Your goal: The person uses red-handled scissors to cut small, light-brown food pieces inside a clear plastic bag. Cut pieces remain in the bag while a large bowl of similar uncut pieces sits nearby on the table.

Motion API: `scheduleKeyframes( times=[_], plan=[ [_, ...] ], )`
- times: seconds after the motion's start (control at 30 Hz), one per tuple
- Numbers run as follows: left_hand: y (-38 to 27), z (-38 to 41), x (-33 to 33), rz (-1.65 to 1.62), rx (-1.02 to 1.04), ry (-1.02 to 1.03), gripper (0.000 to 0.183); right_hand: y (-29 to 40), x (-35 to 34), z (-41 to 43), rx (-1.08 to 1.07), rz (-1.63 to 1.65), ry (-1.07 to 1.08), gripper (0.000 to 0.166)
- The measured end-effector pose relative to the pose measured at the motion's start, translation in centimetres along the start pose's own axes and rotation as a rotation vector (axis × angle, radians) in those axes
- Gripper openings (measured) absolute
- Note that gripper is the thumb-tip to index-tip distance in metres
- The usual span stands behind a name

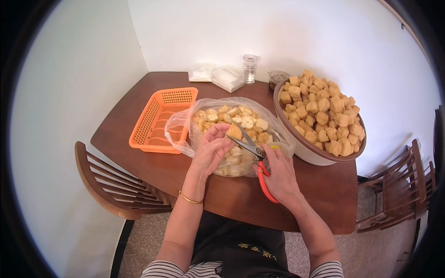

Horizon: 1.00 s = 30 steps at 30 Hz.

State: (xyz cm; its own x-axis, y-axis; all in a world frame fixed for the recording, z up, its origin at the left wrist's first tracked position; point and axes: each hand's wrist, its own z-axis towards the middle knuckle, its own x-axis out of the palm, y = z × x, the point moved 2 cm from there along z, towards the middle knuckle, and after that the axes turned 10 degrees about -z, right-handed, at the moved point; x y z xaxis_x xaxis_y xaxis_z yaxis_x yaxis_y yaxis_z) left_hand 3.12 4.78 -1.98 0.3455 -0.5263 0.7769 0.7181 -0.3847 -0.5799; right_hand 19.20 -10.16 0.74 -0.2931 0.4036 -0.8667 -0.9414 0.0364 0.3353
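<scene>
My left hand (212,149) pinches a golden fried tofu puff (234,132) between thumb and fingers. Scissors (251,147) with red handles are in my right hand (281,173), their blades parted around the puff. Below both hands, a clear plastic bag (177,130) lies open on the table, holding many tofu pieces (247,121), some showing pale cut faces. To the right, a large round tub (314,158) with a brown rim is heaped with tofu puffs (323,118) that look whole. Part of the bag's contents is hidden behind my hands.
An orange plastic basket (161,120) is left of the bag on the brown wooden table (139,166). Along the wall stand tissue packs (227,79), a glass of clear liquid (249,69) and a glass bowl (278,76) with dark contents. Wooden chairs (104,187) flank the table.
</scene>
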Motion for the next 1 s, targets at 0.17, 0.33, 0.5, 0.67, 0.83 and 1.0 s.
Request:
scheduleKeyframes(
  times=[0.17, 0.33, 0.5, 0.67, 0.83, 1.0],
  plan=[
    [0.2, 0.0, 0.0, 0.003, -0.006, -0.006, 0.031, -0.1, 0.1, -0.1, -0.02, -0.015, -0.019, 0.056],
    [0.4, 0.0, 0.0, 0.009, -0.022, -0.02, 0.029, 0.2, -0.1, -0.1, -0.011, -0.028, 0.0, 0.056],
    [0.4, 0.1, -0.3, 0.015, -0.035, -0.032, 0.028, 0.2, -0.2, -0.1, -0.012, -0.033, 0.008, 0.056],
    [0.3, 0.0, -0.3, 0.032, -0.038, -0.046, 0.029, 0.1, -0.1, 0.0, -0.014, -0.038, 0.005, 0.054],
    [0.1, 0.0, 0.1, 0.017, -0.016, -0.085, 0.028, 0.2, -0.4, 0.2, 0.041, 0.035, 0.046, 0.048],
    [-0.2, -0.2, 0.4, 0.152, 0.04, -0.138, 0.022, 0.3, -0.5, 0.5, 0.057, 0.04, 0.074, 0.043]
  ],
)
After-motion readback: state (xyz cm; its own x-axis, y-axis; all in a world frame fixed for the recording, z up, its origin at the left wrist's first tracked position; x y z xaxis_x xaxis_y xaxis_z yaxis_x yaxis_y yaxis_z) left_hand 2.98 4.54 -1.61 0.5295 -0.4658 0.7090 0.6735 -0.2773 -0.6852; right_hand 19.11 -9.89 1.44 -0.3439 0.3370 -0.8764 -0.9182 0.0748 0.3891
